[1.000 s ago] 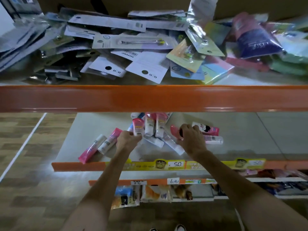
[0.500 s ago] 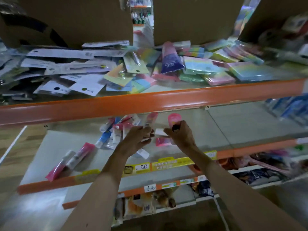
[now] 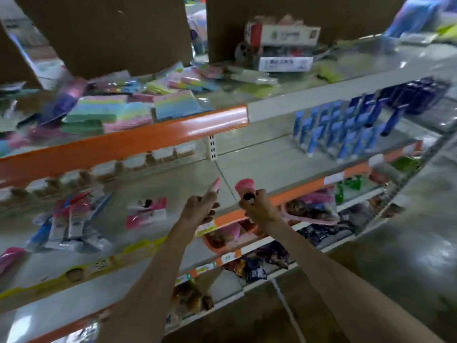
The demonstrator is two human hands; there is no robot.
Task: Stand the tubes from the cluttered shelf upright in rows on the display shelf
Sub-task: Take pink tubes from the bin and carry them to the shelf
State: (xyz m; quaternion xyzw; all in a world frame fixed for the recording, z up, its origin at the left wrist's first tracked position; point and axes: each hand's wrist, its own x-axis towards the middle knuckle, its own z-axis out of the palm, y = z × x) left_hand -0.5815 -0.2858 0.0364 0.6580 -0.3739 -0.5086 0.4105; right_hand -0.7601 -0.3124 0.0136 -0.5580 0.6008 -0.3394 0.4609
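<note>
Swung rightward off the loose heap of tubes [image 3: 69,224], now lying at 9 o'clock on the cluttered shelf [image 3: 173,180]. Gripping a pink-tipped tube [image 3: 214,188] in the curled left hand [image 3: 200,210], aimed toward 1 o'clock; clutching a pink tube [image 3: 244,186] with a black cap [image 3: 248,196] in the right hand [image 3: 261,210], just beside at 3 o'clock. Facing upright blue tubes [image 3: 346,129] in rows on the display shelf [image 3: 259,159] at 2 o'clock.
</note>
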